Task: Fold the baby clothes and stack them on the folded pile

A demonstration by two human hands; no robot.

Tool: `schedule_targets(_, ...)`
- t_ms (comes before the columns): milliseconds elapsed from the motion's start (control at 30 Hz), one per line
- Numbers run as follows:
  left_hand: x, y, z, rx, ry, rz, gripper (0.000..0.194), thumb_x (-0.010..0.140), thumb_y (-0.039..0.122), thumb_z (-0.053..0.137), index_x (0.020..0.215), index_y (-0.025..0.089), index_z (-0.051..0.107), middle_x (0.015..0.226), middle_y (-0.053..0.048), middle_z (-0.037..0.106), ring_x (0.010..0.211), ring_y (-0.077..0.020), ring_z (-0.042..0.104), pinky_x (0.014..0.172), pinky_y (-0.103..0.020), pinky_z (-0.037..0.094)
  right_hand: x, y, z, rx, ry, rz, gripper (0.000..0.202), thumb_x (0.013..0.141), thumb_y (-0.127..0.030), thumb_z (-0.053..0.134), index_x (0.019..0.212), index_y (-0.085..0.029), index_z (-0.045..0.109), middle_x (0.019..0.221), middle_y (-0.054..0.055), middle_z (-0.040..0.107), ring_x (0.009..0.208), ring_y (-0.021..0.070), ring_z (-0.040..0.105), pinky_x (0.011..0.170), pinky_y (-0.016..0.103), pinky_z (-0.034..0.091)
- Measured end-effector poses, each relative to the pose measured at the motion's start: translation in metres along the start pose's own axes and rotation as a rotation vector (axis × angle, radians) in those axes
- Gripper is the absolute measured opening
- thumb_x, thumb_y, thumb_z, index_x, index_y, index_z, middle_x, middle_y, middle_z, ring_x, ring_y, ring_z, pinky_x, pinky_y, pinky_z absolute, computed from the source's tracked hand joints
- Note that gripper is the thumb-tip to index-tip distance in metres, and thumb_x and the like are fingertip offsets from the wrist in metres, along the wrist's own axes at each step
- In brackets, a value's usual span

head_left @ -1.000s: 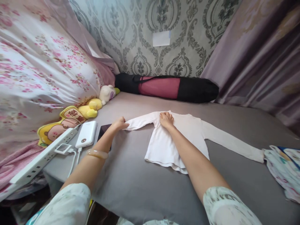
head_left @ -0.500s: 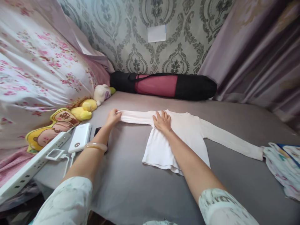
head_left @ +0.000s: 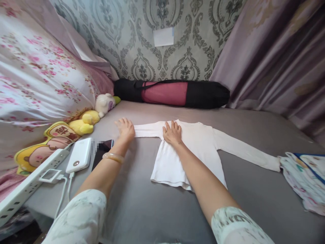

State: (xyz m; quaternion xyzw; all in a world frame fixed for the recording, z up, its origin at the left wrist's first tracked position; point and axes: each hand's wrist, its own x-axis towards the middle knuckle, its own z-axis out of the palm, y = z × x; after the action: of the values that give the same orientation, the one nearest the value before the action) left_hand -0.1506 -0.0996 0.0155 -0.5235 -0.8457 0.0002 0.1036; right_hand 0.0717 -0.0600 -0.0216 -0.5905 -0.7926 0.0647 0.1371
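Note:
A white long-sleeved shirt (head_left: 200,145) lies spread on the grey sheet, both sleeves stretched out sideways. Over the cuff end of the left-hand sleeve is my left hand (head_left: 126,129), its fingers spread and slightly blurred; the hand hides the cuff. My right hand (head_left: 173,133) rests with parted fingers on the shirt near the shoulder and armpit of that same sleeve. Small creases run down from under its palm. The other sleeve reaches right, its cuff touching a pile of folded patterned cloth (head_left: 302,179).
Left of my arm are a dark phone (head_left: 103,149), a white power bank (head_left: 80,154) with a cable, and a white power strip (head_left: 33,189). Plush toys (head_left: 83,122) line the left edge. A long black and red bag (head_left: 165,93) lies against the wall.
My left hand has let go of the cuff, spread its fingers and moved a little right over the sleeve end. My right hand stays on the shirt. The view has shifted slightly.

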Motion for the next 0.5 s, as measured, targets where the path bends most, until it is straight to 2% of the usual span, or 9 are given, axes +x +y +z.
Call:
schedule_targets(67,-0.001,0.02,-0.002,-0.029,0.054,0.186,0.039,0.084,0.005,0.039,0.118,0.003,0.058,0.134,-0.027,0.049,0.131,-0.0398,0.038,0.108,-0.059,0.021,0.0,0.0,-0.001,-0.006,-0.009,0.005,0.052,0.098,-0.041,0.026,0.145,-0.024,0.041,0.156,0.011,0.029,0.142,0.0274,0.021,0.111,0.045,0.013)
schedule_targets(133,-0.005,0.049,0.0,-0.17,0.061,0.385,0.041,0.088,0.005,0.033,0.122,0.007,0.056,0.131,-0.022,0.054,0.128,-0.0313,0.044,0.109,-0.051,0.025,-0.001,0.0,-0.001,-0.012,-0.014,0.012,0.052,0.098,-0.038,0.027,0.146,-0.024,0.04,0.156,0.01,0.029,0.142,0.0273,0.021,0.112,0.045,0.013)
schedule_targets(200,-0.01,0.08,0.007,-0.346,0.042,0.565,0.042,0.094,0.013,0.03,0.131,0.01,0.049,0.135,-0.017,0.054,0.128,-0.0239,0.046,0.109,-0.04,0.03,-0.001,0.0,-0.001,-0.02,-0.007,0.01,0.051,0.098,-0.036,0.027,0.146,-0.024,0.04,0.156,0.01,0.028,0.142,0.0272,0.02,0.112,0.045,0.012)
schedule_targets(300,-0.017,0.113,0.02,-0.448,-0.03,0.581,0.043,0.097,0.02,0.026,0.134,0.009,0.045,0.139,-0.017,0.051,0.132,-0.0224,0.043,0.11,-0.039,0.031,0.0,0.001,0.001,-0.026,-0.008,-0.002,0.051,0.098,-0.034,0.025,0.146,-0.025,0.039,0.156,0.01,0.029,0.143,0.0269,0.021,0.112,0.045,0.013)
schedule_targets(400,-0.021,0.114,0.029,-0.414,-0.109,0.538,0.047,0.099,0.026,0.024,0.139,0.007,0.041,0.147,-0.018,0.043,0.139,-0.0244,0.036,0.113,-0.041,0.027,0.001,0.001,0.002,-0.026,-0.009,0.005,0.051,0.098,-0.034,0.027,0.146,-0.026,0.04,0.156,0.009,0.029,0.143,0.0268,0.021,0.112,0.045,0.013)
schedule_targets(500,-0.022,0.092,0.03,-0.341,-0.158,0.504,0.056,0.099,0.037,0.024,0.145,0.007,0.035,0.154,-0.017,0.032,0.144,-0.0264,0.025,0.117,-0.043,0.019,0.001,0.0,0.002,-0.027,-0.004,0.017,0.051,0.097,-0.035,0.028,0.146,-0.026,0.041,0.156,0.009,0.029,0.142,0.0267,0.021,0.112,0.045,0.013)
